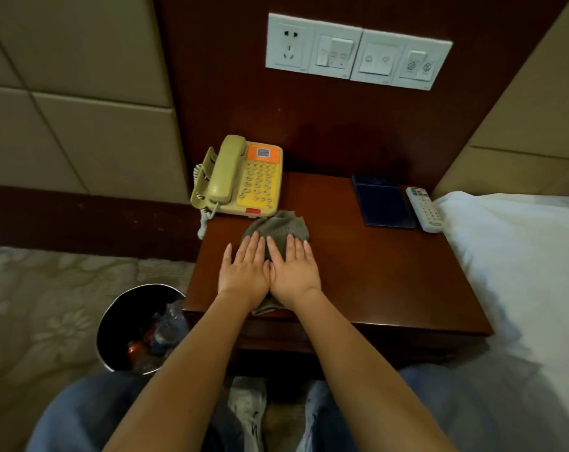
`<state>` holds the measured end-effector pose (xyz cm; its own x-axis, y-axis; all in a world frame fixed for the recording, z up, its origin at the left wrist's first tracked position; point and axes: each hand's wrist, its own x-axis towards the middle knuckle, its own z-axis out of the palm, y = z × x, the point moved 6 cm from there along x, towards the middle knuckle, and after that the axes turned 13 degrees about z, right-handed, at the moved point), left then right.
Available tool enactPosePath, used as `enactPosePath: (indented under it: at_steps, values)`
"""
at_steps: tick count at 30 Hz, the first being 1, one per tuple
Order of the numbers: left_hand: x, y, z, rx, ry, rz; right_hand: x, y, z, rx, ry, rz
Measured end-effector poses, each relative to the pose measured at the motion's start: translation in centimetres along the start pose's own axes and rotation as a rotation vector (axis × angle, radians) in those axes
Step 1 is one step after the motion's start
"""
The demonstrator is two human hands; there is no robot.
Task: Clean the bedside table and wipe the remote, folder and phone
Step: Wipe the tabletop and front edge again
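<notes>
Forearms reach out; left hand [244, 272] and right hand [294, 272] press flat, fingers straight, on a grey cloth [276, 228] wiping the bedside surface [391, 282]. Phone [244, 181] far left, folder [386, 203] and remote [425, 210] far right, likely still unwiped

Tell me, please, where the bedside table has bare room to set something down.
The widest bare patch of the bedside table lies front right, between the right hand, the folder and remote behind it, and the bed. A narrower strip runs at the back between phone and folder. The left is crowded: phone, cloth, and the left hand pressing it.
</notes>
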<state>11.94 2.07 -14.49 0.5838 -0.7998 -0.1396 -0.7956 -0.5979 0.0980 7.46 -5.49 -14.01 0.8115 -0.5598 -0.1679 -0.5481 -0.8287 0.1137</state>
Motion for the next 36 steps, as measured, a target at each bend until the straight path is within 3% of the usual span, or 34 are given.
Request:
enactPosePath:
  at_steps: [6,14,21,28,36]
  values:
    - [-4.4,-8.1,0.0,0.122,-0.002,-0.090,-1.0,-9.3,-0.6,0.040,-0.007,-0.102]
    - [-3.2,-5.5,-0.2,0.147,0.059,0.098,-2.1,-6.0,0.6,0.217,-0.047,-0.025]
    - [0.7,8.4,0.7,0.101,0.059,0.339,-5.2,7.8,2.9,0.213,-0.027,0.212]
    - [2.0,25.9,3.2,0.086,0.072,0.546,-11.5,23.9,6.1,0.042,-0.036,0.467]
    - [5.0,33.2,3.8,0.080,0.028,0.674,-11.0,30.8,6.6,-0.040,-0.067,0.425]
